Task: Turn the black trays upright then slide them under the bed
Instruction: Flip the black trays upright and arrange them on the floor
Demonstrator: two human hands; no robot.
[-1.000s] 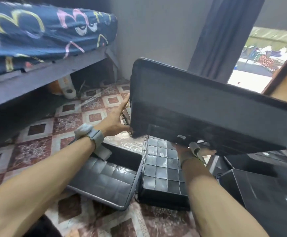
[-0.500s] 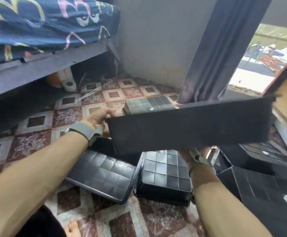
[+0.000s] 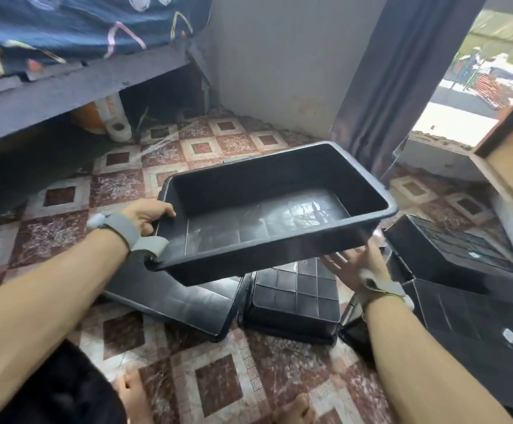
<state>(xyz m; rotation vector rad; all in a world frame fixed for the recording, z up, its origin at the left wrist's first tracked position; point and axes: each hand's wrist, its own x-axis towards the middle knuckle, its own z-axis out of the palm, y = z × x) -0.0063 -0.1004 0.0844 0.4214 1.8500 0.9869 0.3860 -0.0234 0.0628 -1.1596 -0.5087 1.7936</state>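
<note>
Since 0.5 s ago: the black rectangular plastic tray point(image 3: 276, 209) has gone from edge-on, side wall facing the camera, to upright with its open mouth facing up; the view has also tilted down.

Left hand point(image 3: 148, 214): closed around the rim at the tray's left short end, thumb over the lip, fingers under it. Grey wrist strap point(image 3: 126, 232) just behind the hand.

Right hand point(image 3: 353, 263): fingers spread, palm up, below the tray's near right corner. Contact with the underside cannot be confirmed; blurred there.

Tray position: held in the air between the two hands, above the patterned tile floor point(image 3: 218, 377), slightly tilted, left near corner lowest. The bed point(image 3: 65, 81) stands up and to the left of the left hand, well apart from the tray.

Tray contents: nothing visible inside; the bottom is glossy with a grid of moulded ridges.

Below the hands: two upturned black trays point(image 3: 295, 298) lie side by side on the floor, gridded bases up. More black trays point(image 3: 451, 249) are piled to the right of the right hand.
</note>
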